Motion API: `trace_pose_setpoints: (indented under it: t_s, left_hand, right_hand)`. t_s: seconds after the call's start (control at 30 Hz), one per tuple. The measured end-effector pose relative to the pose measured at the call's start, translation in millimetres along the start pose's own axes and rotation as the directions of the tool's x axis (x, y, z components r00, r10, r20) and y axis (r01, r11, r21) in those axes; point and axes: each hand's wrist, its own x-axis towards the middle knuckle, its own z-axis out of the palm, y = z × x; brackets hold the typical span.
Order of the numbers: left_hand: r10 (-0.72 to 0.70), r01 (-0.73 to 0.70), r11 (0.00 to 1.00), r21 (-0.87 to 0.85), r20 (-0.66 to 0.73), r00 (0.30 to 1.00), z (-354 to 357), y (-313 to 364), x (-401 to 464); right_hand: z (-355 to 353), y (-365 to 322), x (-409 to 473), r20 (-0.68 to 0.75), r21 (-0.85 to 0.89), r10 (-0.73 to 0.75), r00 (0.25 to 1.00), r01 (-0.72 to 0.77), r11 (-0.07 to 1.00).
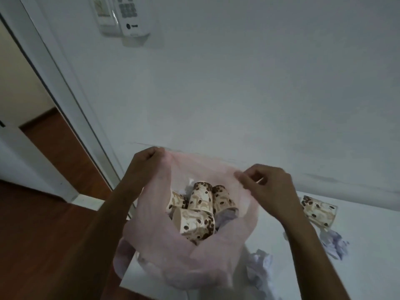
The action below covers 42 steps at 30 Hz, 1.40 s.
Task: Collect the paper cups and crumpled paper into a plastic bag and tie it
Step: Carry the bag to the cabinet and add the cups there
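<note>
A thin pink plastic bag (164, 252) stands open on the white table (365, 273). Inside it lie several paper cups (199, 215) printed with coffee beans, with crumpled paper under them. My left hand (147, 161) pinches the bag's far left rim. My right hand (268, 187) pinches the rim on the right. One more paper cup (318, 211) lies on its side on the table, right of my right wrist. Crumpled paper (334, 243) sits in front of that cup, and another crumpled paper (259, 267) lies close to the bag.
A white wall (238, 94) rises right behind the table, with a wall-mounted remote holder (129, 20) at the top. A door frame (65, 100) and wooden floor (43, 234) are at the left, beyond the table's left edge.
</note>
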Motion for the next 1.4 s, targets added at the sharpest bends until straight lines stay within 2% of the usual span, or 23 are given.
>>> trace_pose_setpoints:
  t_s: [0.07, 0.13, 0.2, 0.27, 0.37, 0.43, 0.5, 0.53, 0.57, 0.63, 0.67, 0.7, 0.77, 0.8, 0.87, 0.97, 1.03, 1.07, 1.17, 1.23, 1.3, 1.33, 1.4]
  left_hand:
    - [0.013, -0.014, 1.0, -0.027, -0.003, 1.0, -1.8, 0.6, 3.9]
    - [0.032, -0.032, 0.999, -0.025, -0.001, 0.999, -5.2, 0.8, 6.4]
    - [0.033, -0.033, 0.999, -0.024, 0.01, 0.999, -7.6, 0.8, 6.8]
    - [0.017, -0.017, 1.0, -0.021, 0.033, 0.999, -8.6, 1.1, 5.5]
    - [0.014, -0.012, 0.999, -0.036, 0.043, 0.999, -9.7, 1.8, 4.2]
    - [0.016, -0.014, 0.999, -0.041, 0.043, 0.999, -9.9, 3.8, 3.4]
    - [0.007, -0.005, 0.999, -0.043, 0.061, 0.998, -9.2, 4.0, 2.3]
    - [0.002, 0.002, 0.999, -0.047, 0.073, 0.997, -8.9, 3.4, 2.0]
    - [-0.002, 0.006, 0.999, -0.049, 0.083, 0.997, -8.7, 3.6, 1.4]
    - [-0.003, 0.007, 0.999, -0.044, 0.094, 0.996, -7.8, 2.9, 0.8]
    - [0.002, 0.002, 0.999, -0.038, 0.094, 0.996, -7.0, 2.1, 1.2]
    - [0.011, -0.008, 0.999, -0.031, 0.092, 0.996, -6.1, 1.1, 1.9]
    - [0.022, -0.019, 0.999, -0.03, 0.103, 0.994, -3.6, 0.9, 3.0]
    - [0.03, -0.026, 0.999, -0.038, 0.114, 0.993, -1.4, 1.5, 3.9]
    - [0.04, -0.034, 0.998, -0.052, 0.131, 0.991, 5.0, 5.0, 5.9]
    - [0.014, -0.004, 0.997, -0.076, 0.132, 0.991, 16.1, 15.9, 6.6]
    - [0.015, -0.006, 0.998, -0.068, 0.125, 0.992, 23.5, 20.3, 7.8]
    - [0.019, -0.011, 0.998, -0.061, 0.123, 0.992, 26.9, 21.8, 8.9]
    - [0.043, -0.035, 0.998, -0.056, 0.135, 0.99, 37.2, 26.6, 12.2]
    - [0.06, -0.052, 0.997, -0.055, 0.164, 0.985, 44.4, 29.3, 12.4]
    - [0.063, -0.058, 0.998, -0.033, 0.196, 0.979, 49.7, 29.8, 11.5]
    - [0.066, -0.064, 0.998, -0.015, 0.216, 0.974, 51.3, 29.6, 10.8]
    - [0.08, -0.085, 0.996, 0.005, 0.257, 0.963, 52.3, 28.6, 9.5]
  right_hand:
    - [-6.0, 32.8, 17.1, -0.251, -0.053, 0.092, 0.963, -0.109, 0.993]
    - [-0.4, 74.0, 36.0, -0.322, -0.048, 0.199, 0.926, -0.226, 0.973]
    - [14.5, 108.0, 52.2, -0.225, -0.027, 0.291, 0.93, -0.304, 0.952]
    - [34.0, 133.1, 62.6, -0.082, -0.085, 0.296, 0.952, -0.302, 0.949]
    - [51.5, 145.5, 75.5, 0.1, -0.172, 0.12, 0.988, -0.101, 0.98]
    - [60.5, 140.3, 82.5, 0.239, -0.296, 0.119, 0.964, -0.044, 0.954]
    - [78.5, 149.0, 90.3, 0.221, -0.51, 0.217, 0.951, -0.077, 0.857]
    - [95.1, 174.8, 99.6, 0.164, -0.544, 0.245, 0.956, -0.119, 0.831]
    - [106.3, 199.8, 107.2, 0.167, -0.542, 0.279, 0.946, -0.148, 0.827]
    - [110.6, 215.6, 97.7, 0.193, -0.566, 0.229, 0.954, -0.083, 0.82]
    - [111.8, 212.1, 88.7, 0.118, -0.587, 0.156, 0.981, -0.058, 0.808]
    - [103.1, 192.5, 72.4, 0.069, -0.478, 0.198, 0.978, -0.142, 0.867]
    - [82.4, 165.7, 51.7, -0.132, -0.263, 0.271, 0.954, -0.297, 0.918]
    - [71.9, 156.6, 44.1, -0.206, -0.12, 0.283, 0.937, -0.311, 0.943]
    - [49.0, 133.6, 36.3, -0.327, 0.072, 0.24, 0.914, -0.229, 0.971]
    - [7.1, 83.9, 19.1, -0.38, 0.303, 0.344, 0.859, -0.236, 0.923]
    - [-10.8, 47.5, 4.3, -0.342, 0.314, 0.304, 0.889, -0.197, 0.929]
    - [-12.5, 31.9, -3.1, -0.289, 0.251, 0.249, 0.924, -0.178, 0.951]
    - [5.5, 0.2, -19.3, -0.042, 0.067, 0.128, 0.991, -0.126, 0.99]
    - [25.7, -9.9, -23.4, 0.124, 0.011, 0.052, 0.991, -0.054, 0.998]
    - [39.5, -15.0, -28.2, 0.319, 0.052, 0.029, 0.947, -0.048, 0.997]
    - [42.4, -13.5, -31.1, 0.365, 0.083, 0.021, 0.931, -0.055, 0.995]
    - [37.1, -9.3, -38.8, 0.285, 0.124, 0.011, 0.959, -0.048, 0.991]
